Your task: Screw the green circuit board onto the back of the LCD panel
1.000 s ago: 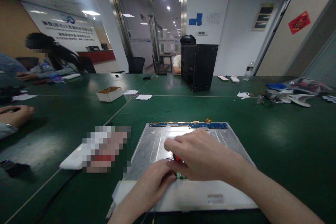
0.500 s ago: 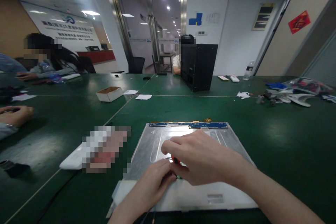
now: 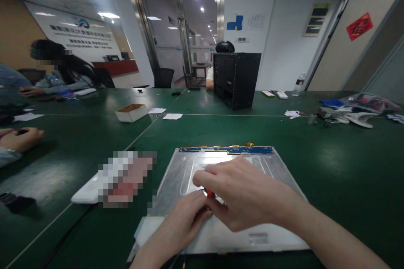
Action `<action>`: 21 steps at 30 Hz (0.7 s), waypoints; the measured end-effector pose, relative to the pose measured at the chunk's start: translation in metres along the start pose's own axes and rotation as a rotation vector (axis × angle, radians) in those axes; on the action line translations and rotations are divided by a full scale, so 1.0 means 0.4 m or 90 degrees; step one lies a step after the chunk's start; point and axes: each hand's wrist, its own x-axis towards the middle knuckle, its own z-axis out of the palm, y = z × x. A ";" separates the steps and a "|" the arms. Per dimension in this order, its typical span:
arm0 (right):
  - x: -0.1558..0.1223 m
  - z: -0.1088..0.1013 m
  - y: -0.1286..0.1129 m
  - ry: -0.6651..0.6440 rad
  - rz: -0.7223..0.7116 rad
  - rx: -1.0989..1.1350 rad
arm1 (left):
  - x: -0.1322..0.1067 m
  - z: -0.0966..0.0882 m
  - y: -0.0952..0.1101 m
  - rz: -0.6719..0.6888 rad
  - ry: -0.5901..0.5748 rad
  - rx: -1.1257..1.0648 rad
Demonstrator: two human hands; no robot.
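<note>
While my right hand [image 3: 243, 195] arches over the panel [image 3: 179, 172], wrist in from five o'clock, its fingers are curled tight round a small red tool [image 3: 209, 193]. My left hand [image 3: 183, 222] comes up from seven o'clock, fingertips bunched against the tool; whether it grips anything I cannot tell. The panel lies flat on the green surface [image 3: 331, 168], a blue board [image 3: 227, 150] along its twelve o'clock edge. A black case [image 3: 236, 80] stands at twelve, a box [image 3: 131, 112] at eleven, another person's hand [image 3: 20, 138] at nine.
</note>
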 end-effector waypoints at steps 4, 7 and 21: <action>0.005 0.006 0.002 0.000 0.007 -0.016 | 0.002 -0.003 0.006 -0.003 0.001 0.007; 0.007 0.008 0.004 0.006 -0.011 -0.003 | 0.001 -0.001 0.006 -0.008 -0.001 0.018; 0.005 0.000 0.000 -0.006 -0.029 0.003 | -0.002 0.004 0.012 0.004 0.013 0.047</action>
